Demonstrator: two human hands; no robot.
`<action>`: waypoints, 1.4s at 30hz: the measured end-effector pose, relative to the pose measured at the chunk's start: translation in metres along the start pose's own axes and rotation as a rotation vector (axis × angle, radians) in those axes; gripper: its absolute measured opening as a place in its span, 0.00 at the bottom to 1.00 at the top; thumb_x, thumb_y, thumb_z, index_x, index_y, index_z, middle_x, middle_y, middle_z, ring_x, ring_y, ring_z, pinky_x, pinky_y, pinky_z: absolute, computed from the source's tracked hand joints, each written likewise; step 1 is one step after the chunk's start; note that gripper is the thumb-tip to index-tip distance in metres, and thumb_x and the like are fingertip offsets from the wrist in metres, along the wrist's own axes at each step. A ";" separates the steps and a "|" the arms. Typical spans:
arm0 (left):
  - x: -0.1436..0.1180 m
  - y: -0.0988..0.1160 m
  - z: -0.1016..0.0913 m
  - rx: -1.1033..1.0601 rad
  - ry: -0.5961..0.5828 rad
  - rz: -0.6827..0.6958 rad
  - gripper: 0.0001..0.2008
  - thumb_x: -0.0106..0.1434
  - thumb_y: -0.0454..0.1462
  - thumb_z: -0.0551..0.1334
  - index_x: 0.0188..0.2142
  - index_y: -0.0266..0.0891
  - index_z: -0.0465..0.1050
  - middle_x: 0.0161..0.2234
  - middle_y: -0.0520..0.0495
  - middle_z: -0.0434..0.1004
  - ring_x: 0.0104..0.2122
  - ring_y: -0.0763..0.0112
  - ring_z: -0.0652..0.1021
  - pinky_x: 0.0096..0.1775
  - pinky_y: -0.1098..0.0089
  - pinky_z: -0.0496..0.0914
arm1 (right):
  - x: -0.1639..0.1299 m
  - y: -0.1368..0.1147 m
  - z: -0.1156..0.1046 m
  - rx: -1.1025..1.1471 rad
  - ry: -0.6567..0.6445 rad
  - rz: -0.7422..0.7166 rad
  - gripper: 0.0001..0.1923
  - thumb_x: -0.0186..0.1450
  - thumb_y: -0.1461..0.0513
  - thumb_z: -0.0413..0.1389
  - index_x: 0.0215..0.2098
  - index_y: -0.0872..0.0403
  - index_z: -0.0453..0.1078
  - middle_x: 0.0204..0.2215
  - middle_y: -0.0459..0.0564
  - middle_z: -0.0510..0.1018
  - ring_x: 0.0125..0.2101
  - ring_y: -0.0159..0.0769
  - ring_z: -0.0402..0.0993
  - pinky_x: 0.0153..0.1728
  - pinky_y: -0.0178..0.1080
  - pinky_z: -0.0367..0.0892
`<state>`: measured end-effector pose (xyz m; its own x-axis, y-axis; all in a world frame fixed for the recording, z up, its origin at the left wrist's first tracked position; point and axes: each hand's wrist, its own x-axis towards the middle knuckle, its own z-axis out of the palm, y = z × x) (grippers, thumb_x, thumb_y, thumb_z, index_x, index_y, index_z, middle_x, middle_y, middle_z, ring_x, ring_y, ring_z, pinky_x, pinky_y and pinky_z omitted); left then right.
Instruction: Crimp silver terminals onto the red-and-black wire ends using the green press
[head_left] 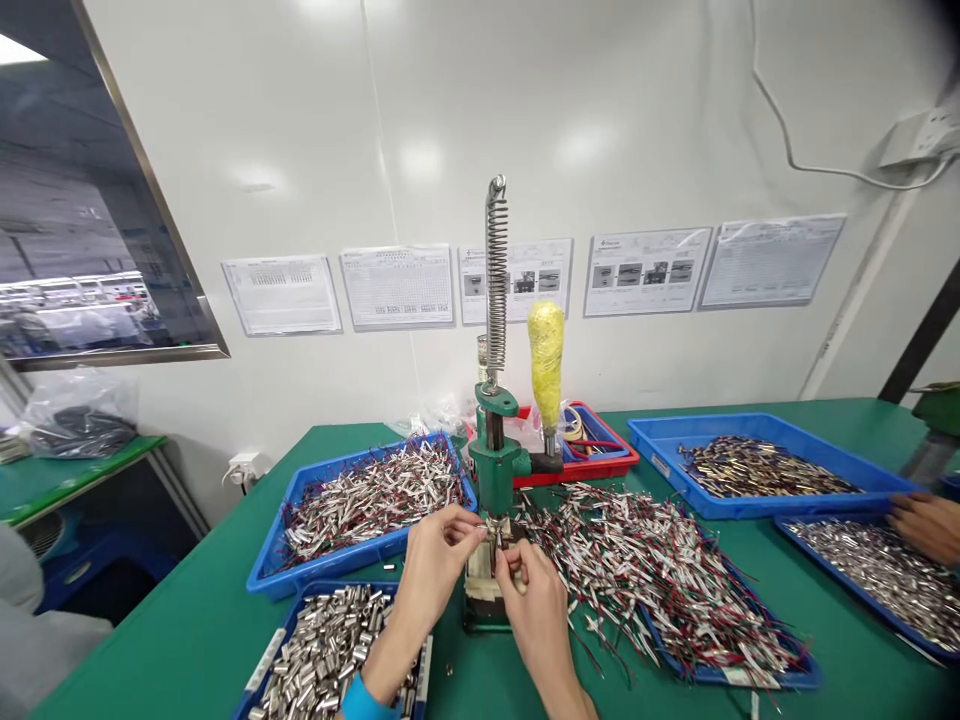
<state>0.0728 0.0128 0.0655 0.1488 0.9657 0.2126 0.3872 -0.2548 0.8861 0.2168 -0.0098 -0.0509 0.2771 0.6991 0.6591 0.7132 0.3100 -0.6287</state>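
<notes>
One unit looks mid-work, left hand (pixel 439 552) and right hand (pixel 538 597) pinching a small part (pixel 499 541), too tiny to identify, low on the green hand press (pixel 496 480), plenty of metal cans (pixel 324 642) and wired pieces (pixel 652 562) heaped around, finished share unclear.

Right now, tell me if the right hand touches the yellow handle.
Apart: the head view shows a gap, the right hand below the yellow handle.

The left hand (pixel 435 558) and right hand (pixel 535 600) are close together at a green press's (pixel 495 478) base. Wired parts (pixel 660 575) lie heaped to its right on the desk (pixel 180 640).
</notes>
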 end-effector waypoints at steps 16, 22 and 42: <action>0.007 -0.020 0.009 -0.173 0.004 -0.010 0.14 0.58 0.44 0.67 0.38 0.40 0.85 0.38 0.43 0.87 0.38 0.59 0.82 0.41 0.66 0.74 | 0.001 0.003 0.002 0.007 -0.007 -0.019 0.15 0.72 0.55 0.53 0.27 0.50 0.64 0.24 0.43 0.73 0.24 0.33 0.70 0.28 0.33 0.61; 0.005 -0.012 -0.004 -0.065 0.075 0.042 0.14 0.57 0.46 0.68 0.36 0.42 0.86 0.37 0.44 0.86 0.37 0.58 0.82 0.39 0.64 0.75 | 0.000 0.001 0.000 0.012 -0.015 0.002 0.16 0.72 0.55 0.53 0.27 0.49 0.63 0.24 0.43 0.73 0.25 0.33 0.70 0.28 0.34 0.61; 0.019 -0.033 0.039 -0.126 0.088 0.047 0.10 0.55 0.41 0.69 0.24 0.36 0.77 0.25 0.52 0.72 0.28 0.71 0.69 0.32 0.71 0.62 | 0.000 0.002 0.004 0.018 0.018 0.015 0.15 0.72 0.57 0.52 0.27 0.49 0.63 0.24 0.43 0.72 0.24 0.33 0.68 0.27 0.34 0.62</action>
<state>0.0982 0.0377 0.0241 0.0821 0.9549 0.2854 0.2635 -0.2969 0.9178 0.2152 -0.0065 -0.0538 0.2990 0.6920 0.6571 0.6977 0.3113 -0.6453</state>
